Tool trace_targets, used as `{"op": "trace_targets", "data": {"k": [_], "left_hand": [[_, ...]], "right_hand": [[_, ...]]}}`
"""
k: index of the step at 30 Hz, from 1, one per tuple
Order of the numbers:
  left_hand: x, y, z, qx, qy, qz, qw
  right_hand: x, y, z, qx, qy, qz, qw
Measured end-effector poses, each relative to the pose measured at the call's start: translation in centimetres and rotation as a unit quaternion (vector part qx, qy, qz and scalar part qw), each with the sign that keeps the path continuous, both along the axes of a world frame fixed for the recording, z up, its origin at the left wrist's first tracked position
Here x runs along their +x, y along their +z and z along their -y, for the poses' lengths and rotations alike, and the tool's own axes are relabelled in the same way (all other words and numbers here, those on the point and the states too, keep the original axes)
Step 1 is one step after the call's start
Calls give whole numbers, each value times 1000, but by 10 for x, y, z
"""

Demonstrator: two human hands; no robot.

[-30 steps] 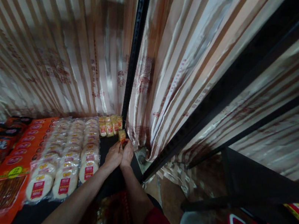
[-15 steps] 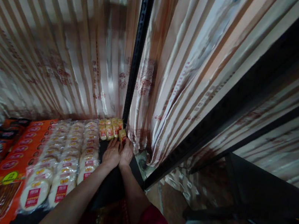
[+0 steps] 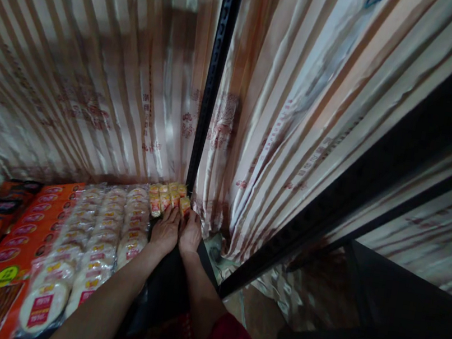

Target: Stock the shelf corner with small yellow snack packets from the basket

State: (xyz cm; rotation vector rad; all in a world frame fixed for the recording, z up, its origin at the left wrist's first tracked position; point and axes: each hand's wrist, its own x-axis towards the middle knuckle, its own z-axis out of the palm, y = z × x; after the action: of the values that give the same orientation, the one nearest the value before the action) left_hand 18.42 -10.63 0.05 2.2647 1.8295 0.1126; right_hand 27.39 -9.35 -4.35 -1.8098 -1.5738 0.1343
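Small yellow packets (image 3: 163,197) stand in short rows in the back corner of a dark shelf (image 3: 168,288). My left hand (image 3: 166,231) reaches to their front edge, its fingers extended and touching the front packets. Close beside it on the right, my right hand (image 3: 190,235) has its fingertips at the rightmost yellow packet (image 3: 185,205), next to the black post. Its fingertips are partly hidden, so the exact grip on that packet is unclear.
Rows of round white cakes in clear wrap (image 3: 102,242) lie left of my hands. Orange snack packs (image 3: 24,236) are farther left. A black upright post (image 3: 216,77) and striped curtains (image 3: 117,74) stand behind. A slanting black beam (image 3: 306,227) is at the right.
My left hand has shifted slightly left, against the front packets. The rightmost packet now sits closer in line with the others. The camera view has shifted a little.
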Motion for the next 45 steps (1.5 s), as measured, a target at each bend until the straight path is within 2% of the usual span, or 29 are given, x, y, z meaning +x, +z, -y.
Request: {"op": "trace_targets", "data": {"k": [10, 16, 30, 39, 45], "left_hand": [[-1, -11, 0, 0, 3, -25, 1000], [2, -10, 0, -5, 13, -32, 999], [3, -5, 1, -16, 1, -43, 999], [-1, -10, -1, -2, -12, -48, 999], [-1, -8, 0, -8, -9, -49, 999]], "right_hand": [[-6, -1, -13, -23, -41, 15, 999], [-6, -8, -15, 17, -31, 5, 999], [-4, -28, -26, 105, 43, -113, 987], [-4, -30, -25, 99, 49, -110, 988], [-4, -27, -23, 83, 55, -109, 989]]}}
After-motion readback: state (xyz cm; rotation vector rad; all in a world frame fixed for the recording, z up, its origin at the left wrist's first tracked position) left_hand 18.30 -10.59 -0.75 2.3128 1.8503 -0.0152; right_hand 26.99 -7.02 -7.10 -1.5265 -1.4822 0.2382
